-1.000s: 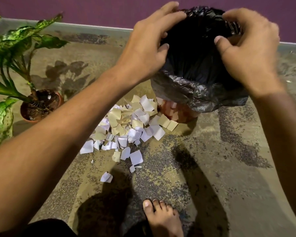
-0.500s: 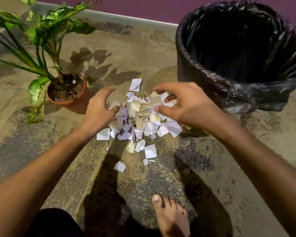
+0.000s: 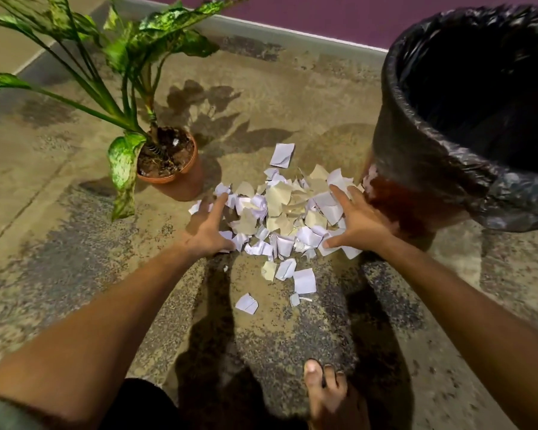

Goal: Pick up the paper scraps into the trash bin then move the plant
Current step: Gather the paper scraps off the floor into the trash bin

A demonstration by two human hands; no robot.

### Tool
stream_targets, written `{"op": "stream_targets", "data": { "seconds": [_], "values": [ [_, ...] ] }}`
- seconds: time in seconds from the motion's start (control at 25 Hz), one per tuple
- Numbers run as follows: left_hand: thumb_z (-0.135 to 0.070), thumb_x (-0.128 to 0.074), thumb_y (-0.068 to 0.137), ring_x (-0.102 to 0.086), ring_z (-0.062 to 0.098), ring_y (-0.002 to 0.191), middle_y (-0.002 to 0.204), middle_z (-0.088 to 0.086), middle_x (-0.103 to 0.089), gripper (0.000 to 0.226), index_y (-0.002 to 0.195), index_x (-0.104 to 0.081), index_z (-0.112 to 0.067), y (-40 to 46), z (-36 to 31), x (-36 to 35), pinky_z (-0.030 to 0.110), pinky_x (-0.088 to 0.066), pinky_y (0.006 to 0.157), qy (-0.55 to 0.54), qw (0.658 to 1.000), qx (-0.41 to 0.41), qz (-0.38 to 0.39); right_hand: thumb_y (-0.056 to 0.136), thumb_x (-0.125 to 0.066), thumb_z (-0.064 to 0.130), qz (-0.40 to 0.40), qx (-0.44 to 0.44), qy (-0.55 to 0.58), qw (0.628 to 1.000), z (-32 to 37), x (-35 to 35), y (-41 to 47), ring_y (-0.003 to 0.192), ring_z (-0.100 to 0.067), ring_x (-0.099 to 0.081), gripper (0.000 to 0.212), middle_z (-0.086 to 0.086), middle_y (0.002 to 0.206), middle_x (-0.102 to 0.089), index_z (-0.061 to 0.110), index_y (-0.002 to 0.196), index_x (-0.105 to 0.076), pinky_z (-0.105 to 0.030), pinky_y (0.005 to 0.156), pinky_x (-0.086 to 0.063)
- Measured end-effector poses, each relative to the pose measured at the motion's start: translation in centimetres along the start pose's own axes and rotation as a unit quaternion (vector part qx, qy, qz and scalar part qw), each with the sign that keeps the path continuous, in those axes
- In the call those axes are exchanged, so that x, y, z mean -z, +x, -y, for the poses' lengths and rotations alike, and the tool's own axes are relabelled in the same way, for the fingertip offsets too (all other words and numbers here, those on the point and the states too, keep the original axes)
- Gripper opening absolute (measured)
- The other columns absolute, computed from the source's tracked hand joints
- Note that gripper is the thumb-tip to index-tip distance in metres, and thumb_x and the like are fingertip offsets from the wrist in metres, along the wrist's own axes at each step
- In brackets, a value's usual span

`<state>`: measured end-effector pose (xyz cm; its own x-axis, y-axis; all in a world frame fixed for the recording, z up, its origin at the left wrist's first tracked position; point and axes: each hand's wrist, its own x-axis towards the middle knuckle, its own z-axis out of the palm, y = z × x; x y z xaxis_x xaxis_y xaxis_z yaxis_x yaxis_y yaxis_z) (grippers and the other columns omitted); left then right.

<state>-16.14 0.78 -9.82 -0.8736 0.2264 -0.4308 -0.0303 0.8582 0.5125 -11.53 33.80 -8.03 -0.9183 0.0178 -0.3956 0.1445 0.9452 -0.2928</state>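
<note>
Both hands, left hand and right hand, lay spread apart flanking the heap of white and cream paper scraps on the floor beside the black-lined trash bin; squeezing inward firmly would gather most

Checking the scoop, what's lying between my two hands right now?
In the head view, the pile of paper scraps fills the floor between the left hand and right hand.

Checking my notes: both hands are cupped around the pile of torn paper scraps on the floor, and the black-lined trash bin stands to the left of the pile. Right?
Not quite. The head view shows the black-lined trash bin on the right of the torn paper scraps. The left hand and right hand do flank the pile.
</note>
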Motion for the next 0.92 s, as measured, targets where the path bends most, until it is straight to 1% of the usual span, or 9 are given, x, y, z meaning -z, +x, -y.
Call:
{"op": "stream_targets", "data": {
  "seconds": [0.12, 0.2, 0.32, 0.4, 0.48, 0.56, 0.64, 0.8, 0.92],
  "values": [
    [-0.02, -0.086, 0.058, -0.048, 0.033, 0.121, 0.146, 0.012, -0.025, 0.118, 0.148, -0.013, -0.035, -0.1, -1.9, -0.3, 0.043, -0.047, 0.1, 0.033, 0.999, -0.022, -0.017, 0.058, -0.083, 0.061, -0.012, 0.048, 0.001, 0.999, 0.5, -0.8, 1.3, 0.145, -0.032, -0.029, 0.123, 0.004, 0.164, -0.002, 0.053, 0.147, 0.001, -0.048, 0.105, -0.04],
    [-0.016, -0.085, 0.062, -0.041, 0.034, 0.129, 0.148, 0.014, -0.023, 0.111, 0.149, -0.017, -0.033, -0.3, -2.9, -0.5, 0.039, -0.042, 0.105, 0.026, 0.999, -0.027, -0.008, 0.06, -0.082, 0.059, -0.01, 0.081, 0.009, 0.997, 1.3, -0.7, 2.3, 0.143, -0.031, -0.034, 0.117, 0.006, 0.164, -0.002, 0.059, 0.144, 0.0, -0.046, 0.104, -0.041],
    [-0.013, -0.081, 0.069, -0.038, 0.033, 0.13, 0.145, 0.016, -0.029, 0.102, 0.151, -0.022, -0.025, -0.9, -4.0, -0.6, 0.031, -0.039, 0.102, 0.039, 0.998, -0.044, 0.015, 0.067, -0.081, 0.049, -0.002, 0.136, 0.007, 0.991, 3.6, -0.7, 3.4, 0.136, -0.028, -0.043, 0.11, 0.009, 0.163, -0.002, 0.059, 0.145, -0.004, -0.037, 0.096, -0.045],
    [-0.014, -0.078, 0.072, -0.045, 0.032, 0.122, 0.136, 0.015, -0.038, 0.092, 0.148, -0.029, -0.024, -1.4, -4.6, -0.6, 0.032, -0.041, 0.1, 0.055, 0.997, -0.047, 0.034, 0.074, -0.078, 0.039, 0.009, 0.165, -0.029, 0.986, 5.3, -1.1, 3.8, 0.132, -0.028, -0.047, 0.101, 0.005, 0.163, -0.003, 0.054, 0.148, -0.01, -0.035, 0.094, -0.046],
    [-0.013, -0.076, 0.073, -0.051, 0.03, 0.117, 0.131, 0.013, -0.045, 0.077, 0.142, -0.043, -0.022, -1.8, -4.8, -0.6, 0.033, -0.045, 0.101, 0.07, 0.995, -0.048, 0.047, 0.083, -0.071, 0.022, 0.004, 0.193, -0.081, 0.978, 7.1, -1.8, 3.7, 0.129, -0.03, -0.051, 0.085, -0.001, 0.163, -0.009, 0.045, 0.15, -0.024, -0.038, 0.09, -0.049],
    [-0.01, -0.073, 0.073, -0.056, 0.025, 0.115, 0.129, 0.011, -0.056, 0.062, 0.132, -0.056, -0.018, -1.9, -4.8, -0.5, 0.033, -0.047, 0.099, 0.079, 0.994, -0.057, 0.045, 0.084, -0.06, 0.003, -0.01, 0.208, -0.116, 0.971, 8.5, -2.4, 3.2, 0.121, -0.033, -0.056, 0.069, -0.004, 0.16, -0.02, 0.034, 0.144, -0.043, -0.039, 0.082, -0.053],
    [-0.007, -0.071, 0.074, -0.059, 0.023, 0.113, 0.125, 0.008, -0.064, 0.05, 0.123, -0.064, -0.013, -2.0, -4.8, -0.5, 0.029, -0.048, 0.097, 0.078, 0.995, -0.057, 0.037, 0.081, -0.056, -0.004, -0.02, 0.212, -0.138, 0.967, 9.0, -2.7, 2.6, 0.109, -0.034, -0.062, 0.06, -0.004, 0.156, -0.032, 0.026, 0.133, -0.057, -0.038, 0.075, -0.054],
    [-0.007, -0.068, 0.078, -0.062, 0.025, 0.096, 0.106, 0.009, -0.07, 0.029, 0.107, -0.07, -0.008, -2.2, -4.9, -0.5, 0.029, -0.047, 0.079, 0.112, 0.992, -0.057, 0.022, 0.083, -0.057, 0.003, -0.029, 0.208, -0.163, 0.964, 9.2, -2.6, 1.6, 0.1, -0.034, -0.065, 0.038, -0.004, 0.14, -0.051, 0.015, 0.118, -0.068, -0.036, 0.075, -0.051],
    [-0.006, -0.065, 0.079, -0.055, 0.022, 0.071, 0.076, 0.008, -0.065, 0.004, 0.082, -0.068, -0.004, -1.9, -5.3, 0.3, 0.024, -0.037, 0.054, 0.132, 0.99, -0.055, 0.022, 0.085, -0.055, 0.003, -0.043, 0.178, -0.149, 0.972, 8.4, -2.0, 1.0, 0.107, -0.031, -0.063, 0.04, -0.003, 0.141, -0.05, 0.014, 0.121, -0.066, -0.035, 0.08, -0.051]
  ]
}}
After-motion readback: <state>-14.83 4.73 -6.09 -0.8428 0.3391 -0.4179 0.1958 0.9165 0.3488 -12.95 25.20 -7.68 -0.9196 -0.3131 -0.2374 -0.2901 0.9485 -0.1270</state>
